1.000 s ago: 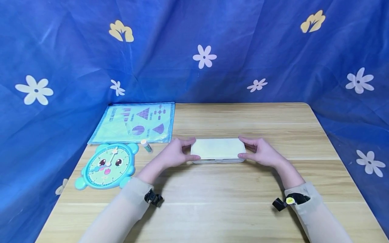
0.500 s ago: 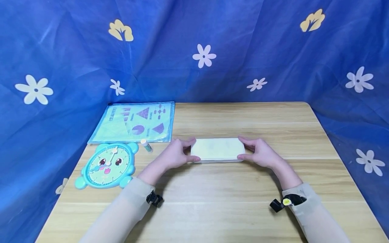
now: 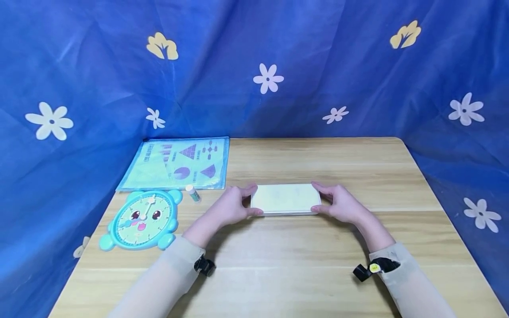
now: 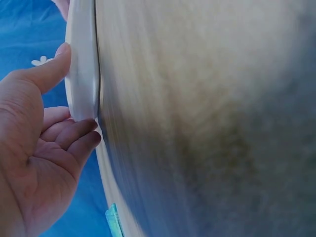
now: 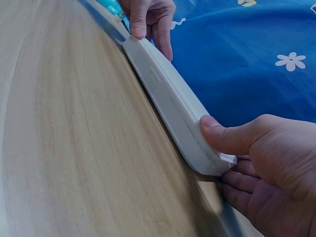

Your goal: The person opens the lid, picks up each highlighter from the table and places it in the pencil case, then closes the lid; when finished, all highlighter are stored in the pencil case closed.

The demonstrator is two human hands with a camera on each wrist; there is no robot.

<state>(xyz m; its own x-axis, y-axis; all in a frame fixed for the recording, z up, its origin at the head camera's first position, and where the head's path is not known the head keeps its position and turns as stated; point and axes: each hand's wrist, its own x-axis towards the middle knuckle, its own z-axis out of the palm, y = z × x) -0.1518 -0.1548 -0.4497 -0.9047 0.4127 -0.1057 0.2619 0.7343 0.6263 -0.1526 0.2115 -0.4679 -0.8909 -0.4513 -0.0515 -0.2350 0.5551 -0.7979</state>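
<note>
A white oblong pencil case [image 3: 285, 198] lies flat on the wooden table with its lid down. My left hand [image 3: 234, 204] holds its left end, thumb at the near edge and fingers at the far corner. At the opposite end, my right hand [image 3: 338, 203] grips it the same way. In the left wrist view, the thumb of the left hand [image 4: 39, 133] presses the case's side [image 4: 83, 64], with the other fingers curled by its end. The right wrist view shows the right hand [image 5: 276, 168] with its thumb on the long front side [image 5: 168, 103]. The inside of the case is hidden.
Left of the case stand a small glue stick [image 3: 193, 193] and a blue toy clock [image 3: 143, 219] with a cartoon face. Behind them lies a blue zip file bag [image 3: 175, 163] printed with charts. A blue flowered cloth [image 3: 286, 106] hangs behind the wooden table [image 3: 286, 269].
The pencil case's lid has come down at the near edge, and the gap seen below it has closed. Both hands keep their places at the ends. The head view has tilted slightly.
</note>
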